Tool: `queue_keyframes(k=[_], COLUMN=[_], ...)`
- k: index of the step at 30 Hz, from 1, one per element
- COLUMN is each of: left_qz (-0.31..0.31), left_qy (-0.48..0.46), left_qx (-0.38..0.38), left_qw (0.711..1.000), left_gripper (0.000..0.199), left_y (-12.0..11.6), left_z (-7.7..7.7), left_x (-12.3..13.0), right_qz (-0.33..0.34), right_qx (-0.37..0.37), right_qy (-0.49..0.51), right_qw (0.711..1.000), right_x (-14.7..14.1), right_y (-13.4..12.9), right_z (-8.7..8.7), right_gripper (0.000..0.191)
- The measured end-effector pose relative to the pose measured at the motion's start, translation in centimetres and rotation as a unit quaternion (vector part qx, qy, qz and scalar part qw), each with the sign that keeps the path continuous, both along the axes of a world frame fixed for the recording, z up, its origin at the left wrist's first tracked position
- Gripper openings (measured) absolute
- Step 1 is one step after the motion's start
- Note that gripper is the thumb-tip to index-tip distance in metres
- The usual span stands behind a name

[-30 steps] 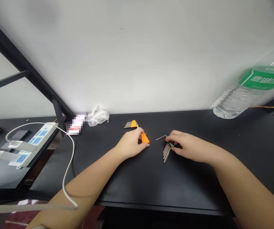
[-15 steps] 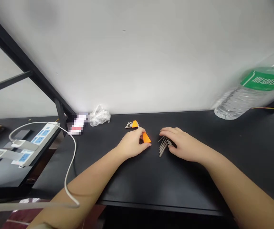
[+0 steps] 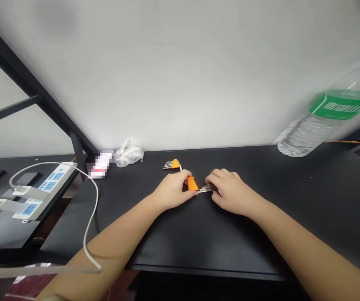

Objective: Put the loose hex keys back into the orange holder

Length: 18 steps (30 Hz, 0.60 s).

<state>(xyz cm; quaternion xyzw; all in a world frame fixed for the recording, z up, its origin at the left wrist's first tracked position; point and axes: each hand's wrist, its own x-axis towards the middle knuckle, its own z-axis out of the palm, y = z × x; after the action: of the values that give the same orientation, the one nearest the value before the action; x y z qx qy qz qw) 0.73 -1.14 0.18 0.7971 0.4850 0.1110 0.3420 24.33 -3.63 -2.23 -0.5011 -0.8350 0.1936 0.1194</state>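
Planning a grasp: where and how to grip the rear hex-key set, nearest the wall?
I'd pinch the orange block across its far and near edges, from above. It looks flat-lying and broader than any single key; thin keys fan out of its left side and metal shows on its right. The left hand crowds the near side.

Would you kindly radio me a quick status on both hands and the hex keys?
Left hand gripping orange holder; right hand gripping loose hex keys beside it; second holder lies beyond, not between the hands.
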Motion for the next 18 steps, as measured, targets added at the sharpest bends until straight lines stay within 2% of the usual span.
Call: queue_keyframes(k=[3,7,9,13,18], left_qz=[-0.034,-0.065,-0.078,-0.113,-0.140], left_qy=[-0.009,-0.004,0.005,0.039,0.073], left_qx=[0.022,0.064,0.089,0.145,0.190], left_qw=[0.999,0.996,0.993,0.982,0.969], left_gripper=[0.036,0.033,0.030,0.026,0.025], left_y=[-0.3,-0.7,-0.8,-0.9,-1.0], left_z=[0.2,0.6,0.8,0.8,0.5], left_x=[0.3,0.7,0.9,1.0,1.0], right_qz=[-0.008,-0.055,-0.073,-0.086,-0.089], right_qx=[-0.007,-0.086,-0.131,-0.228,-0.245], right_qy=[0.111,0.246,0.279,0.325,0.329], right_qw=[0.994,0.964,0.949,0.914,0.908], right_x=[-0.7,-1.5,-1.7,-1.7,-1.4], right_y=[-0.2,-0.3,-0.3,-0.1,0.0], right_z=[0.5,0.7,0.7,0.6,0.3], right_gripper=[0.030,0.017,0.017,0.029,0.025])
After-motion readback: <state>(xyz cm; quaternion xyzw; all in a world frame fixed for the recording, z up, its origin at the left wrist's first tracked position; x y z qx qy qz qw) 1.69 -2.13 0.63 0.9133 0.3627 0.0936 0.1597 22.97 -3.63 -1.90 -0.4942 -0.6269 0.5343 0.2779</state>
